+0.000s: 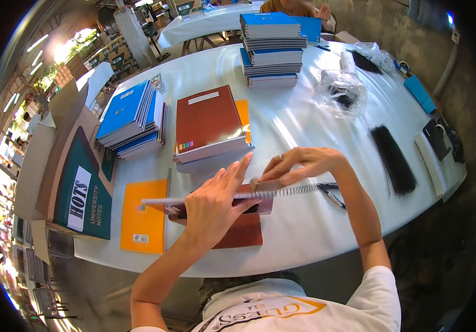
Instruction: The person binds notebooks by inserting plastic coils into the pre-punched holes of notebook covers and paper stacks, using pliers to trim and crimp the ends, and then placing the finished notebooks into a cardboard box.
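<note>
My left hand (209,210) clasps a notebook (158,201) held on its edge, spine up, with the fingers on the far side and the thumb on the near side. A thin spiral coil (299,191) runs along the spine and sticks out past its right end. My right hand (310,166), wearing a ring, is bent over the coil where it meets the spine, fingertips pressed together on it. Beneath the hands lies a reddish-brown cover (243,233). Just right of the coil's free end rests a dark-handled tool (335,199), perhaps pliers.
An orange spiral notebook (143,224) lies left, beside a cardboard box (91,182). Beyond are reddish-brown (207,122) and blue (124,115) stacks, and a taller blue stack (271,52). Black coils (393,160) and plastic bags (340,91) lie right. Another person (288,6) sits opposite.
</note>
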`<state>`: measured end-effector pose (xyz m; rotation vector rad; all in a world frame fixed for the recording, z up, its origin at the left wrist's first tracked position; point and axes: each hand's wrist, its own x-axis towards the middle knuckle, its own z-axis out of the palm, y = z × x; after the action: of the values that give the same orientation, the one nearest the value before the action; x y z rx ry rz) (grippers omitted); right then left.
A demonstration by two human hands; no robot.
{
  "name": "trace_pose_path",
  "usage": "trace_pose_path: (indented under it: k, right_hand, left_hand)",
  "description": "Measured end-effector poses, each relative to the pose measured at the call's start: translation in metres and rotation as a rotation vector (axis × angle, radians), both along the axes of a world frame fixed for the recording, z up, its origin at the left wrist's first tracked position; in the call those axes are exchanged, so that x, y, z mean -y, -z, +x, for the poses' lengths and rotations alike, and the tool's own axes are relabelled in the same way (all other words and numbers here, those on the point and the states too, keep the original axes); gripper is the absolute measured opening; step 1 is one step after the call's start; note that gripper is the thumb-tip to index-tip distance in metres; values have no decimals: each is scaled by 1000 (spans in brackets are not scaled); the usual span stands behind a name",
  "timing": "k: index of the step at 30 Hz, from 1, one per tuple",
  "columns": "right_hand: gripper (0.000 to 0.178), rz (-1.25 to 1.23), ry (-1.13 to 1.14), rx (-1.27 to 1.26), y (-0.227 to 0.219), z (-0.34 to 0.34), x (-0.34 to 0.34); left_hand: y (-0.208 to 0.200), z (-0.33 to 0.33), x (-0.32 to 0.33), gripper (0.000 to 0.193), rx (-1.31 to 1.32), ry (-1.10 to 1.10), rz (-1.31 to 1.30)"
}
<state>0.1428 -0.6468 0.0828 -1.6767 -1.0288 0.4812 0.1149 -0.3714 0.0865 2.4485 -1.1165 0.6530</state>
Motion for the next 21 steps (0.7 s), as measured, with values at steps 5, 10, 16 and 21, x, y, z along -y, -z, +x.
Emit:
trace_pose_path:
  k: [5, 10, 16, 21]
  right_hand:
    - [53, 123, -37, 31, -5, 4, -5]
    - [52, -31, 116, -41, 1, 11, -17]
    - [52, -149, 82, 25, -10, 15, -36]
    - [59, -68, 38, 31, 0, 19, -45]
  left_hand:
    - [-6, -1, -4, 90, -20, -9, -3]
    - [-8, -1, -11, 89, -40, -27, 7]
    - [-7, -1, -23, 89, -68, -45, -6]
    - [-7, 1, -32, 91, -48, -63, 5]
